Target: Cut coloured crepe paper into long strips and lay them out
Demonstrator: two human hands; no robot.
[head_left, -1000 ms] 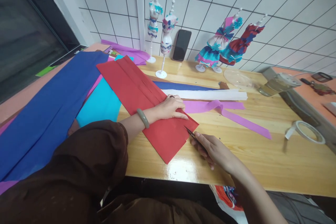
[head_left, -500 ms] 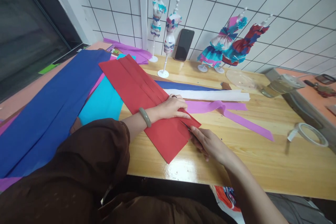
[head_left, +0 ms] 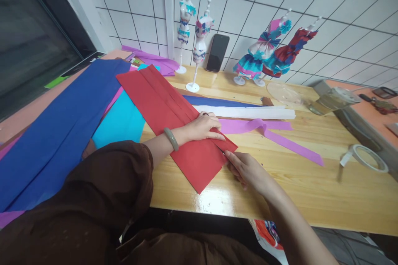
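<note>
From my remote post, I look down through the head camera at two bare hands over a wooden table point(head_left: 298, 190). The left hand point(head_left: 203, 127) lies on folded red paper point(head_left: 195, 169), unclenched, fingers lightly bent and thumb reaching out, pressing the sheet without grasping it. The right hand point(head_left: 242, 169) is curled closed around a slim dark cutting tool point(head_left: 221, 149), its tip at a slit in the paper just below the left thumb. Beyond the left hand lie a white strip point(head_left: 248, 112) and a purple strip point(head_left: 292, 148).

For a clean cut, I would hold the layers firmly beside the slit, keep that thumb out of the blade's line, and follow a line parallel to the long edge in smooth, short strokes.

The right fingers cover most of the tool, so I cannot tell scissors from a knife. The left palm hides part of the paper, the number of layers is unclear, and the right forearm runs out of view at the bottom.
</note>
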